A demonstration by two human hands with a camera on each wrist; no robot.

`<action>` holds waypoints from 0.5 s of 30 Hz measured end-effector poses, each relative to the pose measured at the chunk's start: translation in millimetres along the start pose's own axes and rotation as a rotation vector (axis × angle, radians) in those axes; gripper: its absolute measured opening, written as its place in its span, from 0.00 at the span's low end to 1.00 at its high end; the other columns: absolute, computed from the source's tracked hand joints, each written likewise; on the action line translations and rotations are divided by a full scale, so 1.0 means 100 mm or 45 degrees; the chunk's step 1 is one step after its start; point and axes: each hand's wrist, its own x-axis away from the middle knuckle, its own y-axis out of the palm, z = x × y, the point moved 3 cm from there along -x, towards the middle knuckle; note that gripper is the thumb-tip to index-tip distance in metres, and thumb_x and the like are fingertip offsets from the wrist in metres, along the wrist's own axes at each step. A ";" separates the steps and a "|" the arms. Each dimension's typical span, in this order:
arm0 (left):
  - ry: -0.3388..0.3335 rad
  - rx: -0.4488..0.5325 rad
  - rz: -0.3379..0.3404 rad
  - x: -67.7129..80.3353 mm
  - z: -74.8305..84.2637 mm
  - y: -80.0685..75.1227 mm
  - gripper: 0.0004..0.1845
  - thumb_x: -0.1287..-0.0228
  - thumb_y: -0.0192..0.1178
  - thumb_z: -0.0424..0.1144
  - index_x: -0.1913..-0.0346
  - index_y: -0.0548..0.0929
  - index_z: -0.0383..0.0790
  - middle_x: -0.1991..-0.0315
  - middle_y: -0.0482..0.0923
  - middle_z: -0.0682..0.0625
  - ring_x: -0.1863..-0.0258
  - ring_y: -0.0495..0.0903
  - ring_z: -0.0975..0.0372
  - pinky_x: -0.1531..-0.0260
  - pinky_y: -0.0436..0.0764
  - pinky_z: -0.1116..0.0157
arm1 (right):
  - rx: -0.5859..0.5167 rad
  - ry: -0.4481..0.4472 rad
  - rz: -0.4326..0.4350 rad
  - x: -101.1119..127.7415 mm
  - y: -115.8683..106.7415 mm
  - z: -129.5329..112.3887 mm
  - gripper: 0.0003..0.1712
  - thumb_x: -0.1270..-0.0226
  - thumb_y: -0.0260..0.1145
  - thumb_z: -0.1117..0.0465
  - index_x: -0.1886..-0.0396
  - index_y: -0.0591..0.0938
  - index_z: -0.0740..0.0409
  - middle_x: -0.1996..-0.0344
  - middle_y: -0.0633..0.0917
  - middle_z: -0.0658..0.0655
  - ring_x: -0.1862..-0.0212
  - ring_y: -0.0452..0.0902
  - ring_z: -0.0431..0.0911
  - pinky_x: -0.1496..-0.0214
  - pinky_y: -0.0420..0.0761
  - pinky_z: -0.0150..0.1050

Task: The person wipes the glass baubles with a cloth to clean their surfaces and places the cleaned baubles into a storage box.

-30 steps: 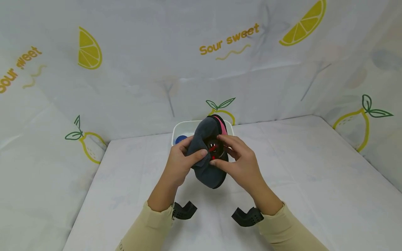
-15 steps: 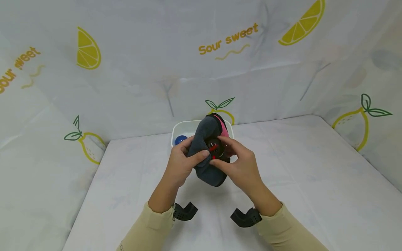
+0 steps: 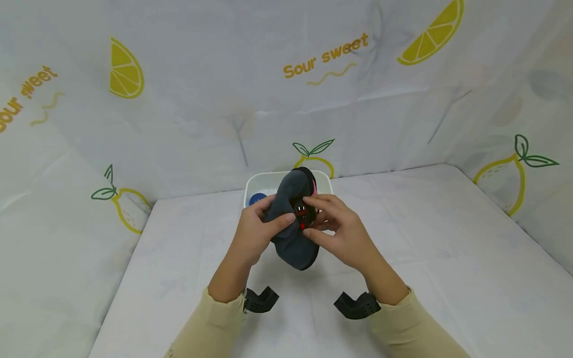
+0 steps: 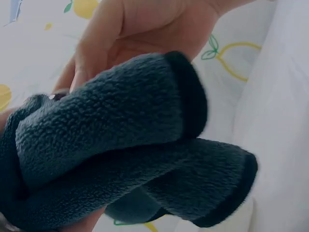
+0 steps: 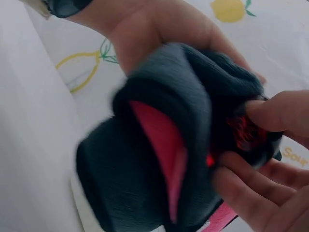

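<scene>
My left hand [image 3: 252, 231] grips a dark blue-grey fleecy cloth [image 3: 293, 251], thumb on top, and the cloth is folded partly around a shiny dark ball [image 3: 306, 213] with red marks. Fingers and thumb of my right hand [image 3: 342, 228] pinch the ball from the right. Black edging runs round the cloth, and its pink other side shows in the right wrist view, where the ball [image 5: 246, 130] sits between thumb and fingers. Only fleece folds [image 4: 111, 111] show up close in the left wrist view, with the right hand [image 4: 145, 34] behind them.
Behind the hands stands a white tray [image 3: 268, 175], partly hidden by the cloth, with a blue ball [image 3: 257, 198] in its left part. A white cloth printed with lemons covers the table [image 3: 403, 238] and the wall behind. Black camera mounts [image 3: 357, 305] sit at both wrists.
The cloth and ball have shifted slightly left and turned, so less pink shows. My right fingers have moved a little along the ball. My left hand keeps its grip.
</scene>
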 end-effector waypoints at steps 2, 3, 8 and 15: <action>0.002 -0.025 -0.063 0.00 0.00 -0.01 0.29 0.42 0.71 0.41 0.37 0.78 0.38 0.46 0.81 0.40 0.52 0.85 0.53 0.52 0.84 0.56 | -0.122 0.059 -0.061 0.00 -0.04 0.04 0.31 0.47 0.74 0.75 0.40 0.78 0.62 0.44 0.77 0.60 0.67 0.81 0.46 0.61 0.86 0.37; 0.014 -0.036 -0.108 0.00 0.00 -0.01 0.29 0.42 0.71 0.41 0.38 0.78 0.38 0.47 0.81 0.40 0.52 0.85 0.53 0.52 0.84 0.56 | -0.170 0.094 -0.089 0.00 -0.06 0.05 0.32 0.48 0.74 0.75 0.41 0.78 0.62 0.45 0.77 0.60 0.68 0.81 0.47 0.63 0.86 0.37; 0.053 -0.113 -0.217 -0.01 -0.03 0.02 0.27 0.42 0.72 0.42 0.39 0.80 0.41 0.48 0.82 0.42 0.53 0.85 0.53 0.53 0.85 0.56 | -0.173 0.214 -0.189 0.01 -0.09 0.09 0.37 0.51 0.77 0.72 0.38 0.77 0.58 0.48 0.77 0.56 0.71 0.80 0.46 0.64 0.85 0.36; 0.002 -0.151 -0.056 0.00 -0.02 0.03 0.27 0.41 0.71 0.41 0.38 0.79 0.45 0.47 0.82 0.45 0.51 0.85 0.55 0.52 0.85 0.57 | 0.117 0.073 -0.041 0.02 0.00 0.05 0.36 0.53 0.80 0.69 0.41 0.80 0.57 0.48 0.79 0.53 0.68 0.80 0.40 0.64 0.85 0.35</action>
